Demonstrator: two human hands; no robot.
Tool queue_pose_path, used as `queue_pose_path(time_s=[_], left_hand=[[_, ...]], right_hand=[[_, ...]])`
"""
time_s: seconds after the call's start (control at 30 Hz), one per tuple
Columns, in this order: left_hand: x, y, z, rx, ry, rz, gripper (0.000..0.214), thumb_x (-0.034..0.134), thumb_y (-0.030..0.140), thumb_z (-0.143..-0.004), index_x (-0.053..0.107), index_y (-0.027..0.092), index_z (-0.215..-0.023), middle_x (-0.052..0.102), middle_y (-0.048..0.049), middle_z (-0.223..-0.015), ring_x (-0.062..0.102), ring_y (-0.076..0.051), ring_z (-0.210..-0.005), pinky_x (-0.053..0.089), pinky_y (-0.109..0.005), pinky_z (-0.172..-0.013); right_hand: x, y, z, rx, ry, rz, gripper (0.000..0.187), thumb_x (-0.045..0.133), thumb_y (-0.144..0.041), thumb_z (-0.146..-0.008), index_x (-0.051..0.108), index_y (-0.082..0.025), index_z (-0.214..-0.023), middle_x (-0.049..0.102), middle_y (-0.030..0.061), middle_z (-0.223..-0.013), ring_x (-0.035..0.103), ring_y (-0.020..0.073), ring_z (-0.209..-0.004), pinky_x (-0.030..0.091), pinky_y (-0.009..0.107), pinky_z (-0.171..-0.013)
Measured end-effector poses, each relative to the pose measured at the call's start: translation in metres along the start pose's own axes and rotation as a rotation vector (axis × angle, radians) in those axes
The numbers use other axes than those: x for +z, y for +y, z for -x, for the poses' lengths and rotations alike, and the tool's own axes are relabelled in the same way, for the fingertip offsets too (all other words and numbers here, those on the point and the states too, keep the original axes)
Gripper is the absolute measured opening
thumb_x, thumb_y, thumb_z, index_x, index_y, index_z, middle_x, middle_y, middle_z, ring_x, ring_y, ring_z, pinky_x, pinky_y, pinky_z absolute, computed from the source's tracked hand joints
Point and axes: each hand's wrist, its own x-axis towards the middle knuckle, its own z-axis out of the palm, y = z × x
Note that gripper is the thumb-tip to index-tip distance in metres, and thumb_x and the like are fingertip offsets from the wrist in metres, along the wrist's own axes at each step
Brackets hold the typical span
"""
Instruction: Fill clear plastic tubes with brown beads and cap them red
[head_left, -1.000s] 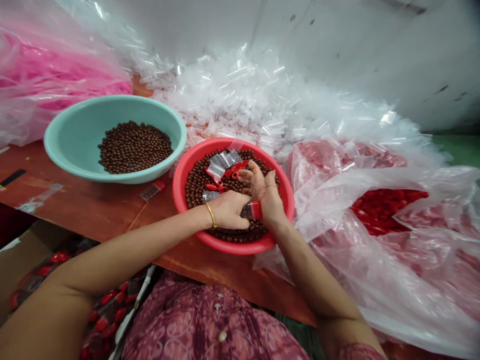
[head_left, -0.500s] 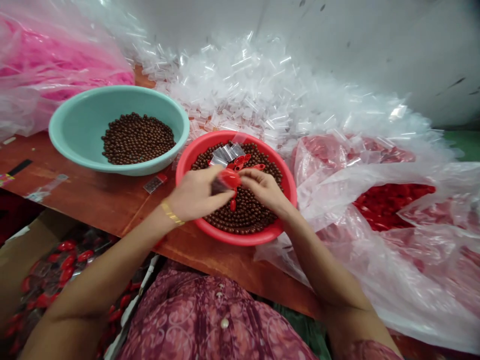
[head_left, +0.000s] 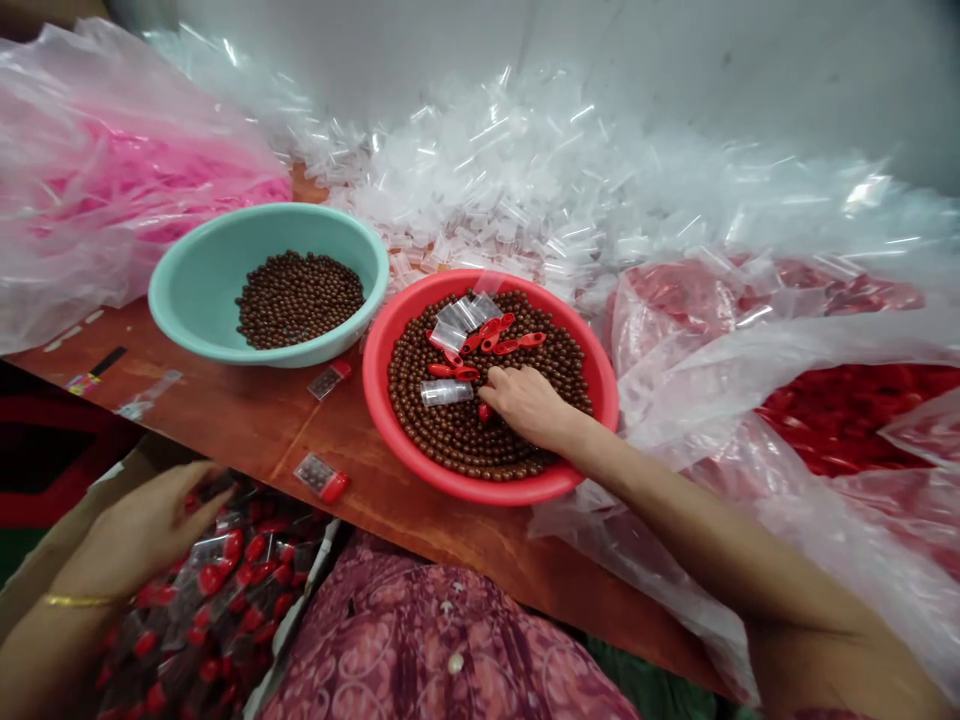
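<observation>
My right hand [head_left: 529,405] is inside the red bowl [head_left: 379,400], fingers curled together on a small red plastic cap [head_left: 484,411] among brown beads [head_left: 480,450]. Its fingertips partly cover the cap. Beside it in the bowl lie clear plastic tubes [head_left: 446,392] and several spoon-shaped red caps [head_left: 508,346]. At lower left my left hand [head_left: 146,525], slightly blurred, is over a carton [head_left: 71,530] of filled, red-capped tubes [head_left: 214,575]. Thumb and fingers are apart, and nothing shows between them.
A teal bowl [head_left: 169,315] of brown beads stands left of the red one. Two filled tubes [head_left: 322,476] lie on the reddish table [head_left: 405,510]. Clear tubes [head_left: 480,170] are heaped behind, with bags of pink pieces [head_left: 150,180] and red pieces [head_left: 847,420] at either side.
My left hand has moved from the red bowl down left to the carton, and the red-capped tube is out of its fingers. My right hand has lowered onto the beads. The view has shifted slightly.
</observation>
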Motion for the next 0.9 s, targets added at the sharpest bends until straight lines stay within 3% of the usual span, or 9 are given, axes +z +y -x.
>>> queue_pose_path(time_s=[0.07,0.13,0.23,0.37,0.47,0.53,0.63,0.73,0.9], left_hand=[[-0.019,0.047,-0.023,0.122,0.114,-0.032,0.028,0.039,0.040,-0.086,0.061,0.023,-0.091,0.069,-0.0009,-0.092,0.064,-0.020,-0.084,0.047,-0.030,-0.076],[-0.032,0.098,-0.050,0.369,0.149,-0.059,0.031,0.038,0.037,-0.088,0.062,0.019,-0.092,0.068,-0.0064,-0.096,0.063,-0.021,-0.089,0.046,-0.032,-0.082],[-0.029,0.165,-0.089,0.627,0.036,-0.163,0.029,0.039,0.029,-0.088,0.065,0.017,-0.092,0.067,-0.0084,-0.091,0.061,-0.020,-0.092,0.045,-0.030,-0.082],[0.001,0.218,-0.132,0.604,-0.215,-0.363,0.038,0.059,0.044,-0.077,0.064,0.013,-0.099,0.067,-0.0142,-0.099,0.063,-0.025,-0.092,0.047,-0.028,-0.076],[0.016,0.231,-0.147,0.559,-0.354,-0.442,0.044,0.064,0.047,-0.070,0.064,0.012,-0.098,0.068,-0.0161,-0.100,0.064,-0.027,-0.092,0.047,-0.028,-0.074],[0.018,0.232,-0.148,0.580,-0.364,-0.421,0.040,0.063,0.043,-0.071,0.064,0.013,-0.097,0.068,-0.0152,-0.098,0.064,-0.027,-0.091,0.048,-0.029,-0.073],[0.012,0.231,-0.141,0.619,-0.336,-0.269,0.037,0.063,0.039,-0.069,0.062,0.014,-0.097,0.069,-0.0112,-0.093,0.064,-0.026,-0.087,0.047,-0.029,-0.070],[0.007,0.228,-0.135,0.628,-0.352,0.013,0.030,0.065,0.034,-0.069,0.062,0.014,-0.091,0.067,-0.0050,-0.081,0.063,-0.019,-0.076,0.046,-0.025,-0.065],[0.020,0.225,-0.130,0.462,-0.324,0.729,0.028,0.056,0.035,-0.076,0.060,0.013,-0.093,0.060,0.0010,-0.067,0.056,-0.010,-0.055,0.044,-0.021,-0.053]], right_hand=[[-0.002,0.002,0.008,0.096,-0.054,-0.027,0.032,0.033,-0.015,-0.091,0.064,-0.015,-0.100,0.065,0.0133,-0.092,0.062,0.0207,-0.075,0.031,0.030,-0.056],[-0.003,0.005,0.018,0.213,-0.106,-0.064,0.033,0.034,-0.019,-0.092,0.064,-0.018,-0.104,0.069,0.0115,-0.086,0.064,0.0212,-0.072,0.031,0.029,-0.054],[-0.001,0.009,0.032,0.349,-0.119,-0.117,0.035,0.036,-0.024,-0.090,0.064,-0.022,-0.112,0.072,0.0090,-0.082,0.067,0.0220,-0.074,0.035,0.028,-0.055],[0.002,0.010,0.037,0.338,-0.094,-0.180,0.039,0.037,-0.021,-0.086,0.062,-0.022,-0.116,0.073,0.0077,-0.089,0.068,0.0218,-0.078,0.041,0.028,-0.060],[0.001,0.009,0.034,0.339,0.000,-0.243,0.041,0.034,-0.020,-0.088,0.056,-0.020,-0.124,0.072,0.0084,-0.097,0.068,0.0213,-0.084,0.044,0.029,-0.066],[-0.001,0.009,0.030,0.298,0.107,-0.286,0.040,0.035,-0.028,-0.091,0.053,-0.018,-0.126,0.068,0.0105,-0.107,0.065,0.0218,-0.093,0.046,0.030,-0.073],[-0.004,0.006,0.023,0.104,0.183,-0.306,0.051,0.048,-0.042,-0.087,0.047,-0.014,-0.130,0.060,0.0154,-0.122,0.060,0.0255,-0.105,0.045,0.033,-0.082],[-0.008,0.003,0.016,0.044,0.120,-0.331,0.043,0.049,-0.037,-0.087,0.050,-0.011,-0.122,0.065,0.0155,-0.110,0.063,0.0258,-0.097,0.045,0.034,-0.079],[-0.013,0.000,0.014,0.244,0.133,-0.534,0.024,0.045,-0.034,-0.089,0.053,-0.015,-0.102,0.068,0.0087,-0.094,0.064,0.0187,-0.081,0.042,0.027,-0.070]])
